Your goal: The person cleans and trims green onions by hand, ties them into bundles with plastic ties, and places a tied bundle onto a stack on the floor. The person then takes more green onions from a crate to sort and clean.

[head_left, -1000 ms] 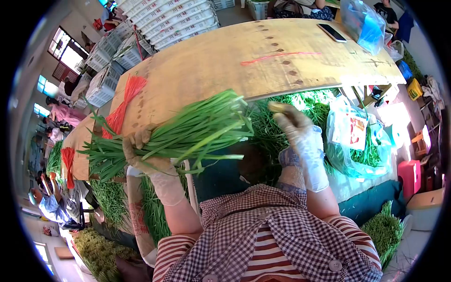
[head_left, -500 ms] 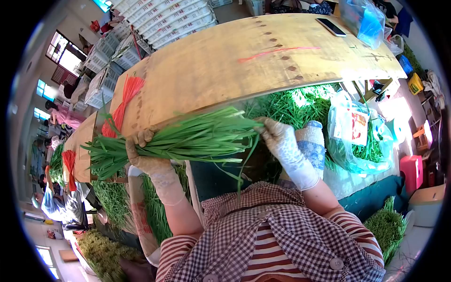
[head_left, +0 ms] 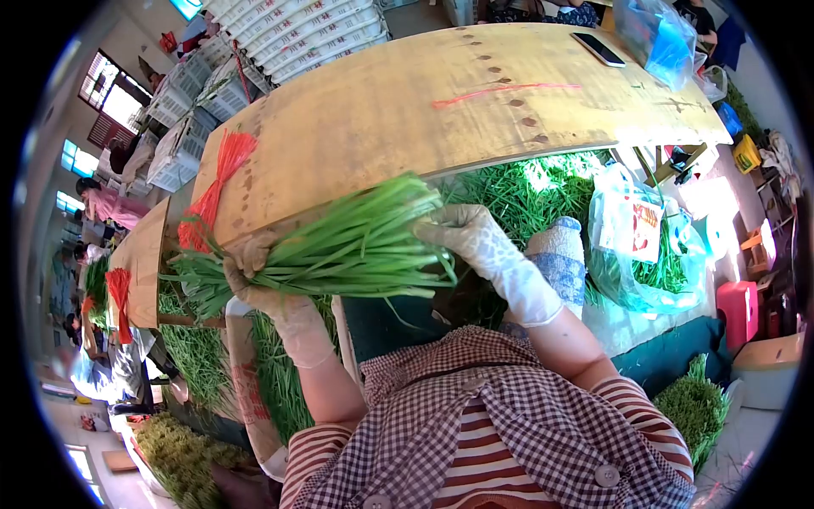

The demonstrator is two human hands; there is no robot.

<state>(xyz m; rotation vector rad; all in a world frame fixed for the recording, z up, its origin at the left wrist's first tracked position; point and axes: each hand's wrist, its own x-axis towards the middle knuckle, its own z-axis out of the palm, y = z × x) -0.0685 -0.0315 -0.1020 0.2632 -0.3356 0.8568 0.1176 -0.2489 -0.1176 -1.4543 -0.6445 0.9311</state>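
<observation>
My left hand (head_left: 259, 270), in a stained, light-coloured glove, is wrapped round a bunch of garlic chives (head_left: 348, 242) near its leafy end. The bunch lies sideways just over the table's front edge, its pale stem ends pointing right. At those ends is my right hand (head_left: 462, 233), gloved as well, thumb and fingers pinched on some of the stems. The fingertips are partly hidden among the greens.
Red tie strips (head_left: 219, 182) lie on the left of the wooden table (head_left: 356, 119); a single strip (head_left: 509, 93) and a phone (head_left: 598, 49) are farther back. Loose chives (head_left: 543, 195) heap below the edge, beside a plastic bag (head_left: 649, 246). Crates (head_left: 297, 34) stack behind.
My right hand has moved left and slightly up against the stem ends. The long leaf that dangled below it no longer hangs there. The bunch's right end has tilted up and shifted left.
</observation>
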